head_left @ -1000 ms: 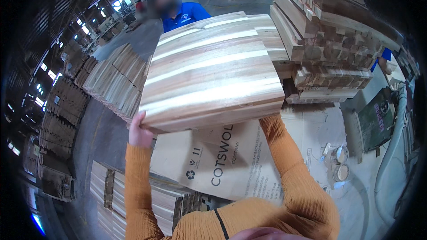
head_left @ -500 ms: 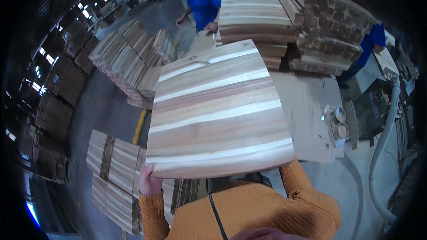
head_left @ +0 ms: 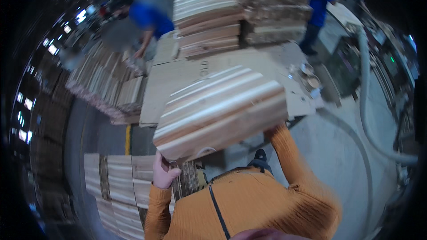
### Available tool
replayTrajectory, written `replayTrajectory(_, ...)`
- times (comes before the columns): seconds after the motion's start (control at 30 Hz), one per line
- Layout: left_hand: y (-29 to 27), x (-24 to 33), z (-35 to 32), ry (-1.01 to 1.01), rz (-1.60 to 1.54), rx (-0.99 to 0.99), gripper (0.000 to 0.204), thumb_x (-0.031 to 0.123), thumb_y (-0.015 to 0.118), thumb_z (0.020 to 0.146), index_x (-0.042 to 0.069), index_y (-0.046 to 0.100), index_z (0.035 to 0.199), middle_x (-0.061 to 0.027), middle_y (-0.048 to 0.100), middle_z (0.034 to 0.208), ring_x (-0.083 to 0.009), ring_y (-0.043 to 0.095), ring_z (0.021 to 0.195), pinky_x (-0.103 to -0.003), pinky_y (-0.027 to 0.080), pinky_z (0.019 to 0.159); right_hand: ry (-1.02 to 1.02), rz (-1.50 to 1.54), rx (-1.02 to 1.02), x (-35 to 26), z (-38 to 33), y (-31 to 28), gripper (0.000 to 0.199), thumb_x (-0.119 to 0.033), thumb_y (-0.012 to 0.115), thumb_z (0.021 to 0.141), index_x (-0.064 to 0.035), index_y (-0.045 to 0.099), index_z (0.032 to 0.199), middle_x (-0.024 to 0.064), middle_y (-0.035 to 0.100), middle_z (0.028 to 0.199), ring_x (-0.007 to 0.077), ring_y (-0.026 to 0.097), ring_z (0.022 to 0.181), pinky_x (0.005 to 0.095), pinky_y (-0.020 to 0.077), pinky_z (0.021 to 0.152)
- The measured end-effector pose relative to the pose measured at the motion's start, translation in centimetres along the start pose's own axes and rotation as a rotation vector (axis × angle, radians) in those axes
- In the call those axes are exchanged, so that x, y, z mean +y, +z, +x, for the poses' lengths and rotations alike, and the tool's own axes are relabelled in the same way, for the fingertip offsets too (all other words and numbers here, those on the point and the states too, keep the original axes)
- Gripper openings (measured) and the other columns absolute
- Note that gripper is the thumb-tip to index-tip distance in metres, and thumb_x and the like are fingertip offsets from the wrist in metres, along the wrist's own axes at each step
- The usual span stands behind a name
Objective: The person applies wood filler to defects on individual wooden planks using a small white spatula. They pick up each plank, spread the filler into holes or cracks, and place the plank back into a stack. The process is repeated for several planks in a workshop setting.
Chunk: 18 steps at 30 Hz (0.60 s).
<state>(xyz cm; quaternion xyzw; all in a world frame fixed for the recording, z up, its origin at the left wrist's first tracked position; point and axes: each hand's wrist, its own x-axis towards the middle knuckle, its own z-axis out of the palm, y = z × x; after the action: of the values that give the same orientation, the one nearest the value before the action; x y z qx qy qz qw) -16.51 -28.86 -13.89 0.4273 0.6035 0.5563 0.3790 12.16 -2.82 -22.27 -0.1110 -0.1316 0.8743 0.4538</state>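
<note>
A striped wooden board, glued up from light and dark strips, is held at a tilt in front of me. My left hand grips its near left corner, with the thumb spread along the lower edge. At the near right corner is my right hand, mostly hidden by the board, its fingers out of sight. Beyond the board lies a table covered with cardboard. A stack of similar boards stands at its far side.
Left of the table are piled boards; more board stacks lie low at the near left. Round containers sit on the table's right. Two co-workers in blue stand beyond. A grey hose curves down the right.
The board has tipped and turned, now foreshortened with its near edge showing, and sits lower over the table. The co-worker at the left has bent down. My view has shifted right.
</note>
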Motion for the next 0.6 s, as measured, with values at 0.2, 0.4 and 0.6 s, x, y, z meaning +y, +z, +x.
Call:
replayTrajectory(0.2,3.8,-3.3,8.4,0.847,0.630,0.433,0.120,0.053,0.083,0.056,0.010,0.014,0.145,-0.0173,0.017,0.146,-0.0312,0.027,0.134,-0.045,0.028,0.108,-0.023,-0.175,-0.073,-3.5,5.2,3.6,0.074,-0.067,0.026,0.090,-0.0086,0.040,0.134,0.0139,0.052,0.125,0.0282,0.053,0.110,0.0442,0.0443,0.092)
replayTrajectory(0.4,9.4,-0.8,13.7,0.835,0.240,0.377,0.119,0.057,0.078,0.061,0.019,0.005,0.148,-0.0185,0.015,0.148,-0.0351,0.027,0.134,-0.053,0.028,0.108,-0.058,-0.474,0.231,-10.3,7.2,-1.8,0.045,-0.050,0.040,0.093,-0.0116,0.057,0.109,0.0101,0.065,0.099,0.0181,0.060,0.081,0.0333,0.0487,0.072)
replayTrajectory(0.6,12.8,0.3,15.4,0.914,0.599,0.626,0.118,0.061,0.075,0.061,0.013,0.011,0.147,-0.0190,0.019,0.147,-0.0353,0.028,0.134,-0.052,0.031,0.107,-0.725,-0.907,0.714,-23.1,3.0,-17.0,0.017,-0.017,0.059,0.085,-0.0015,0.063,0.092,0.0080,0.066,0.078,0.0113,0.057,0.058,0.0231,0.0467,0.052)
